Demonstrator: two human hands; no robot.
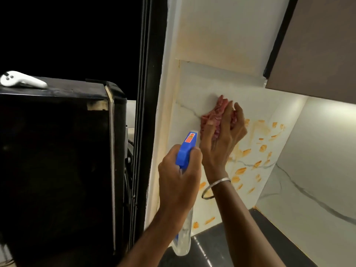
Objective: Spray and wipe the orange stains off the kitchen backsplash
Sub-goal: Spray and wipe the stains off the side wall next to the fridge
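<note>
My right hand (223, 137) presses a crumpled pink cloth (209, 118) flat against the white marble backsplash (192, 89), near its upper left. Just below and to the left, my left hand (177, 180) grips a clear spray bottle (184, 239) by its neck. The bottle's blue trigger head (187, 149) points up at the wall, close to my right wrist. Several orange stains (263, 148) dot the backsplash to the right of and below the cloth, with smeared orange patches among them.
A tall black appliance (57, 160) stands at the left, with a white controller (21, 79) on top. A brown upper cabinet (316, 45) hangs at the upper right. The dark countertop (221, 247) lies below. A white side wall (317, 180) closes the corner at right.
</note>
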